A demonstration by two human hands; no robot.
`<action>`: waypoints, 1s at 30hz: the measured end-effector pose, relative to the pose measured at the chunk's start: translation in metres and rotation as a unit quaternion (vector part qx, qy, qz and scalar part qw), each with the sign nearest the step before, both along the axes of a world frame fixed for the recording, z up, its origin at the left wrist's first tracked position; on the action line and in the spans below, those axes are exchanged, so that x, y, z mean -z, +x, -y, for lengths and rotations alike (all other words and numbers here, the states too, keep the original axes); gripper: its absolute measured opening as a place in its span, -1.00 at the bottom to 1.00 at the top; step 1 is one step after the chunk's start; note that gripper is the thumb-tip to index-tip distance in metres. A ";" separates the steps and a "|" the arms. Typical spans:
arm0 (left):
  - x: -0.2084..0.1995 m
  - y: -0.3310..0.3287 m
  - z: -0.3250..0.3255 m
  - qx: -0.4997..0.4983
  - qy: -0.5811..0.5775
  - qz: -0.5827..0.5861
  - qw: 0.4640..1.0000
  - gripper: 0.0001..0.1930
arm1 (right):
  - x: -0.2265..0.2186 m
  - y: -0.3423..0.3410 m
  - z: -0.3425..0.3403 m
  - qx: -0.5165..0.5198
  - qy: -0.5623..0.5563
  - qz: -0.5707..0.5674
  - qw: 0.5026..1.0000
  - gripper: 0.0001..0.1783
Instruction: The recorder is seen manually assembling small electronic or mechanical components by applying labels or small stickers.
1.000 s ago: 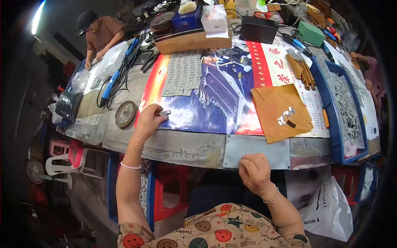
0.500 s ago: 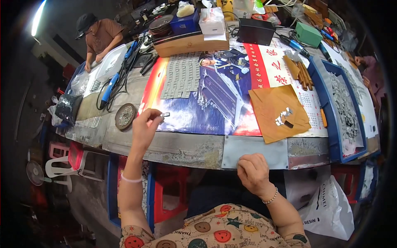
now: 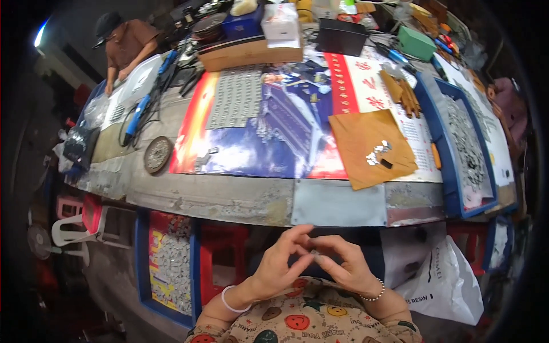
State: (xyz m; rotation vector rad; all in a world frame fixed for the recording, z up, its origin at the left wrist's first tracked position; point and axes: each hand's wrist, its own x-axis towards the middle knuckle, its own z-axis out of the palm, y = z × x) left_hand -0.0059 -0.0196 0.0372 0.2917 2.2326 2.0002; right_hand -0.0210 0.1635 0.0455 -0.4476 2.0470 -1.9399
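Note:
Both my hands meet over my lap, just off the table's front edge. My right hand (image 3: 347,267) has thumb and fingertips closed around a tiny grey piece (image 3: 318,259), too small and blurred to name. Facing it, my left hand (image 3: 279,264) has its index finger and thumb apart, their tips close to that piece. On the poster (image 3: 246,157) lie a few small metal pieces (image 3: 205,159) near its left front corner. Rows of similar grey metal pieces (image 3: 235,98) cover the poster farther back. An orange-brown cloth (image 3: 357,137) at right carries several shiny pieces and a dark block.
A round dish (image 3: 158,155) of small bits stands left of the poster. Blue trays of metal pieces are at right (image 3: 452,188) and below the table (image 3: 194,268). A grey plate (image 3: 337,208) lies at the front edge. Another person (image 3: 128,46) works at far left.
My left hand has drawn back from the poster to my lap, leaving a small metal piece there. The right hand has left the grey plate and turned toward the left. The view has shifted slightly.

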 end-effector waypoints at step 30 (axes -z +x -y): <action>0.021 0.020 -0.031 0.039 -0.007 0.001 0.999 -0.33 | 0.023 0.014 -0.045 -0.082 -0.038 0.175 0.981 -0.82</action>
